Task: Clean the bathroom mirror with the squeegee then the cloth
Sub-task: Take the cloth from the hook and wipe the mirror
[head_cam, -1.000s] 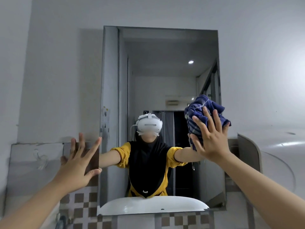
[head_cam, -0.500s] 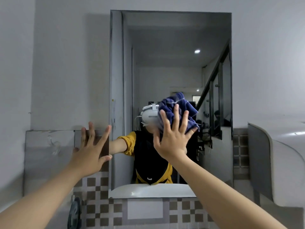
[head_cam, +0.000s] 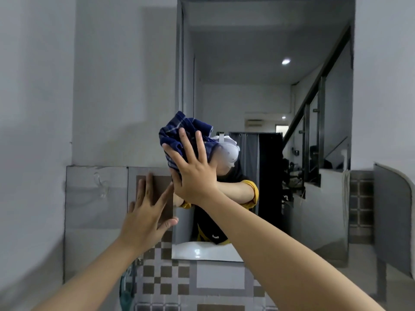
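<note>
A tall rectangular mirror point(head_cam: 269, 52) hangs on the grey wall ahead. A bunched dark blue checked cloth point(head_cam: 179, 131) is pressed flat against the mirror's left edge, about halfway up, by my right hand point(head_cam: 193, 173), fingers spread over it. Just outside the mirror's left side, my left hand point(head_cam: 146, 218) rests open on the tiled wall, fingers apart and holding nothing. No squeegee shows in this view. The glass reflects a person in a yellow and black top with a white headset.
Checkered brown and white tiles point(head_cam: 170, 279) run below the mirror. A grey panel with a clear hook point(head_cam: 101, 187) is on the left wall. A grey curved fixture point(head_cam: 393, 221) stands at the right. The mirror's bottom reflects a white basin rim point(head_cam: 208, 250).
My right hand has swept the cloth leftwards across the mirror, from its right side to its left edge. The view has shifted, so the mirror now sits further right. My left hand stays on the wall.
</note>
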`<state>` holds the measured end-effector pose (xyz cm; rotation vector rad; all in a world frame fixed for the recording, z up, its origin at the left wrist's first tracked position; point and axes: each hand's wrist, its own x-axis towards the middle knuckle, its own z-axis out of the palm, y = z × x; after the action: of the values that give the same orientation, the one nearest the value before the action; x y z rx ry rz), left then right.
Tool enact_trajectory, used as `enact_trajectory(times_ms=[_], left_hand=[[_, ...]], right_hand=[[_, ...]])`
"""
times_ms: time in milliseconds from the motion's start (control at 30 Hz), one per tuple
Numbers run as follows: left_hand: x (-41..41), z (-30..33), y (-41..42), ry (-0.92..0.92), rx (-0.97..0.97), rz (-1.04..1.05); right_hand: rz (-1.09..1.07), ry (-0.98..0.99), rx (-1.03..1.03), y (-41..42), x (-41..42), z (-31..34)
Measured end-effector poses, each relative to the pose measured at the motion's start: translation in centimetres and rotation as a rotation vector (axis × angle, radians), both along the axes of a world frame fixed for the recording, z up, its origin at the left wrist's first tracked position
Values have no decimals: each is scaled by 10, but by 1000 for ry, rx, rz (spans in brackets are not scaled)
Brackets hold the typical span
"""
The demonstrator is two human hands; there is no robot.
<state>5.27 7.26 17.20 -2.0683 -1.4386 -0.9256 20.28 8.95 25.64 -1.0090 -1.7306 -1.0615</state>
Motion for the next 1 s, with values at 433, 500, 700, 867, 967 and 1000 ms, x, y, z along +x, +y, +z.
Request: enact_trajectory(times_ms=[433,500,700,867,967,1000], left_hand=[[-3,-7,4,-39,44,-43],[-2,-9,5,-47,56,-48],[-1,-9,8,-45,70,-48],[-3,-4,11,-61,66,-67],[-7,1,12,-81,60,-63],[-10,3,12,-92,57,-55]], right_hand=[[-61,-525,19,-10,97,2],[-83,-527,33,-13,118,2],[-137,-408,117,-23,188,-9],[-193,-233,189,-27,248,-23],[-126,-102,226,-25,275,-29],[-80,-65,234,-24,280,-29]])
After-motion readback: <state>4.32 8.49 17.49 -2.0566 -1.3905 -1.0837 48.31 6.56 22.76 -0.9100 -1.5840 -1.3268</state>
